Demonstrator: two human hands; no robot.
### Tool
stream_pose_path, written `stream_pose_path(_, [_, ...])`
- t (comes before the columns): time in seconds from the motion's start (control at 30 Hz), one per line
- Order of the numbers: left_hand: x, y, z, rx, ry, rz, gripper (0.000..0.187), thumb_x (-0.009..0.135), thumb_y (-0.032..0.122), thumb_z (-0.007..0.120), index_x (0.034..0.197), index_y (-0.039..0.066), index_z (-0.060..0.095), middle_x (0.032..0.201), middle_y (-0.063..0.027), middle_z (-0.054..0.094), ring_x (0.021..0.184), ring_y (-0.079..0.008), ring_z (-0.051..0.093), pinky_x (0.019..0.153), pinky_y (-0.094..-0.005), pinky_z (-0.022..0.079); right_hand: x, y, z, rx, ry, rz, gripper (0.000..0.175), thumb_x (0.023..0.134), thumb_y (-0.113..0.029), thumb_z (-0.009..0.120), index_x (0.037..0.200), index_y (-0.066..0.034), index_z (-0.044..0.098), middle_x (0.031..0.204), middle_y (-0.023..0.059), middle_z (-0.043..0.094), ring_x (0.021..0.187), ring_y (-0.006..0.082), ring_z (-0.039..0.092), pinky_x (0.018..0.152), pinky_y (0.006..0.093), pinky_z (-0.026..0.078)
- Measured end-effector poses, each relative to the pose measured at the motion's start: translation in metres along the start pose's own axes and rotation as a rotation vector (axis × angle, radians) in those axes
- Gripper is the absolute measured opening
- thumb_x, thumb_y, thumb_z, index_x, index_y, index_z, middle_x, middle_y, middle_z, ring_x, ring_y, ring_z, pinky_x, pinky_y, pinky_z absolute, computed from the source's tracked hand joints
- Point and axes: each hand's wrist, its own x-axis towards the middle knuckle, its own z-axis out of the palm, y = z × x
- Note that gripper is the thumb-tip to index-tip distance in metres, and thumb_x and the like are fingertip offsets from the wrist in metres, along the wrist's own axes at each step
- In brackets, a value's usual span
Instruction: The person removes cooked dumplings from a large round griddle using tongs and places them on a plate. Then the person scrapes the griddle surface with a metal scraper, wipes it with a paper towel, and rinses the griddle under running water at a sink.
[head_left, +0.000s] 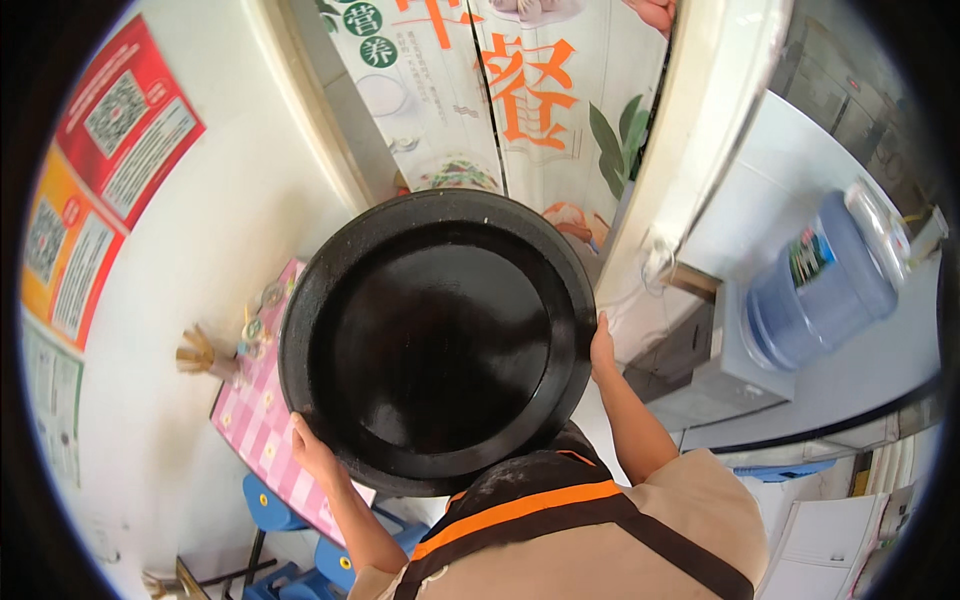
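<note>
A large round black metal pan (442, 352) spans the space before my body, its glossy inside turned up towards me. My left hand (313, 450) grips the rim at the lower left, the thumb over the edge and the fingers hidden beneath. At the opposite side my right hand (602, 349) holds the rim, most of its fingers out of sight below. The pan's near edge touches or nearly touches the dark apron (525, 484) with orange trim. Nothing lies in the pan; light reflects off its floor.
Ahead is a doorway with a printed curtain (442, 82) between pale frames. On the left, a table with a pink checked cloth (255, 427) bears a chopstick holder (223, 367); blue stools (270, 504) stand below. A blue water bottle (817, 289) sits on a dispenser at right.
</note>
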Motion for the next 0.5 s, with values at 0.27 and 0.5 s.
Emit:
stream_pose_path(0.27, [0.089, 0.001, 0.203, -0.113, 0.06, -0.028, 0.05, 0.105, 0.038, 0.054, 0.118, -0.009, 0.065, 0.109, -0.0095, 0.069, 0.093, -0.0175, 0.061, 0.084, -0.0304, 0.05, 0.271, -0.054, 0.17, -0.097, -0.094, 0.004, 0.089, 0.099, -0.066, 0.035, 0.143, 0.0106, 0.045, 0.145, 0.0248, 0.05, 0.135, 0.0317, 0.047, 0.112, 0.0373, 0.034])
stream_pose_path(0.5, [0.139, 0.047, 0.367, 0.035, 0.226, -0.037, 0.055, 0.104, 0.039, 0.054, 0.128, -0.009, 0.061, 0.123, -0.0154, 0.066, 0.105, -0.0213, 0.062, 0.092, -0.0304, 0.05, 0.461, -0.185, 0.319, -0.317, -0.421, -0.14, 0.085, 0.101, -0.064, 0.032, 0.152, 0.0043, 0.035, 0.155, 0.0197, 0.039, 0.143, 0.0278, 0.038, 0.116, 0.034, 0.028])
